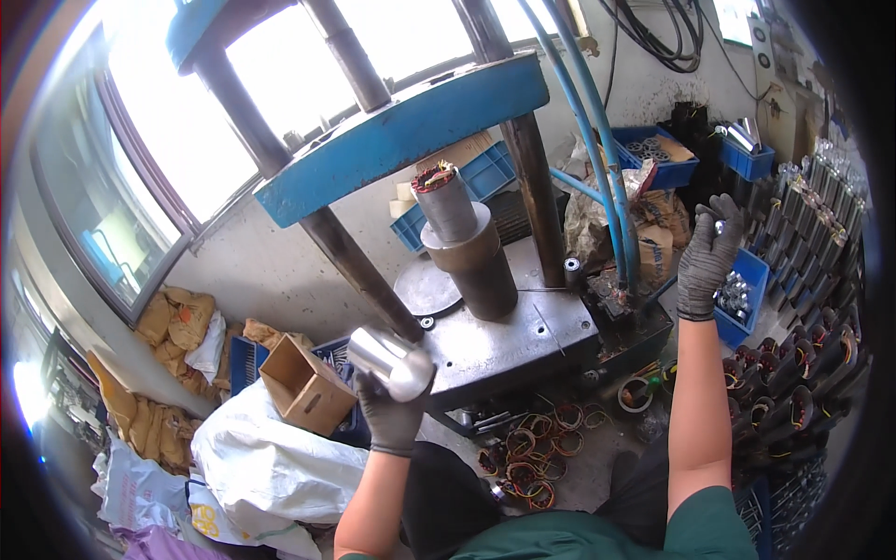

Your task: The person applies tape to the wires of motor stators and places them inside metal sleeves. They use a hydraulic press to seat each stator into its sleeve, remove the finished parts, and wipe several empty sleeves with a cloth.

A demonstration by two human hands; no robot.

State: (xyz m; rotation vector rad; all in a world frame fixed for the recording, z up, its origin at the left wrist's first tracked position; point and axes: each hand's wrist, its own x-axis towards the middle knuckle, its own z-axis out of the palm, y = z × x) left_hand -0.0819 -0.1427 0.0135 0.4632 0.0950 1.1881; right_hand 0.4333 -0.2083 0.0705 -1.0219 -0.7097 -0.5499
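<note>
In its grey glove, my left hand (387, 415) grips a shiny metal cylinder (375, 353) with a rounded lower end, tilted beside the press bed (504, 359). My right hand (709, 266), also gloved, is raised at the right with its fingers closed. A small shiny metal piece (719, 227) shows at those fingertips; its exact kind is unclear. On the press bed stands a thick steel cylinder (478, 271). It carries a narrower metal sleeve (450, 213) with a wire-wound core (435, 176) showing red and yellow leads at its top.
The blue press plate (401, 135) spans dark columns above the bed. Blue hoses (611, 196) run down its right side. Near my right forearm are a blue bin of metal parts (747, 294) and stacked metal tubes (793, 243). Wound coils (541, 448) lie below; a wooden box (306, 385) stands left.
</note>
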